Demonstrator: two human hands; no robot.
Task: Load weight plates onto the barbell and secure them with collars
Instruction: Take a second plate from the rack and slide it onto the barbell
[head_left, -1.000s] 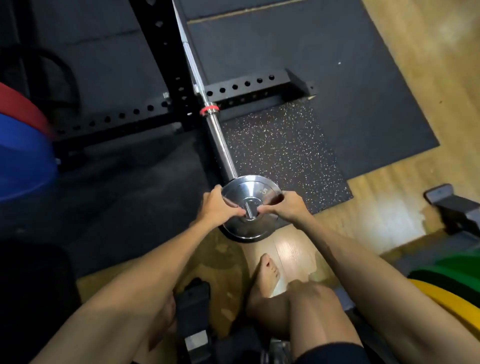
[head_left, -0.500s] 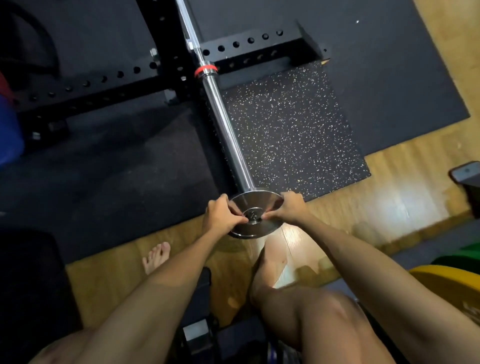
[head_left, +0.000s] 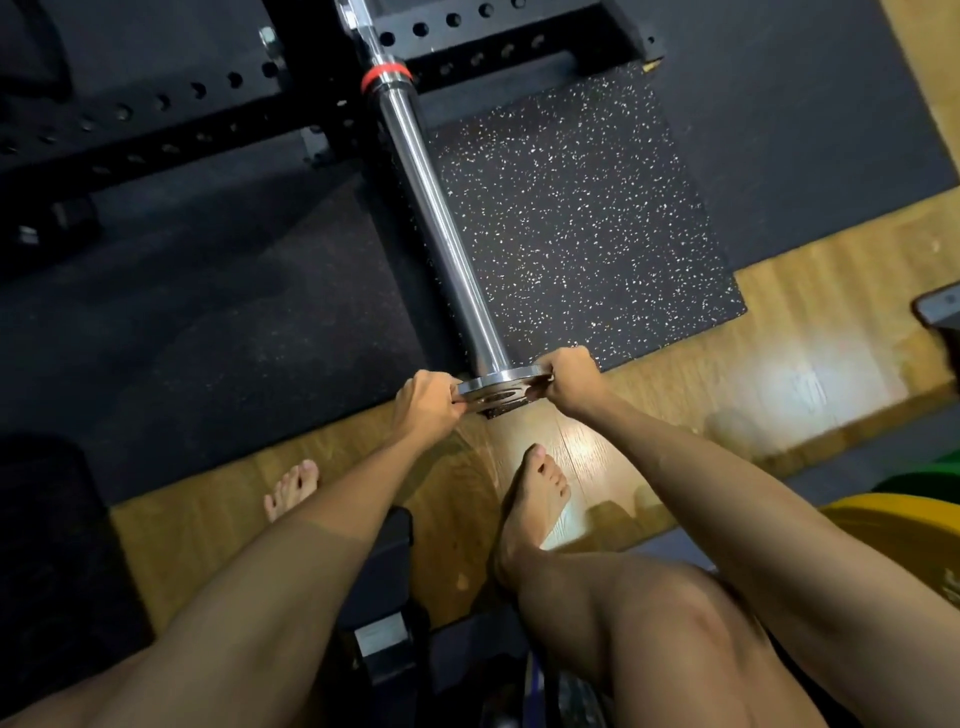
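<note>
Small steel plate held at the tip of the barbell sleeve, one hand on each edge.

Nearest the camera, two bare feet stand on the wooden floor (head_left: 675, 395), with a yellow bumper plate (head_left: 893, 530) and a sliver of a green one (head_left: 930, 480) lying low on the right (likely stock waiting its turn). Above them the left hand (head_left: 428, 402) and the right hand (head_left: 569, 382) each curl round opposite rims of one small chrome plate (head_left: 501, 387), a two-sided grip that probably keeps its hole square to the bar. The plate sits at the very end of the chrome barbell sleeve (head_left: 441, 228), which is otherwise bare right up to the single red band (head_left: 387, 73) at its shoulder. Beyond lie one speckled rubber mat (head_left: 571, 218) and the black perforated rack frame (head_left: 156, 114). No collar is visible.
</note>
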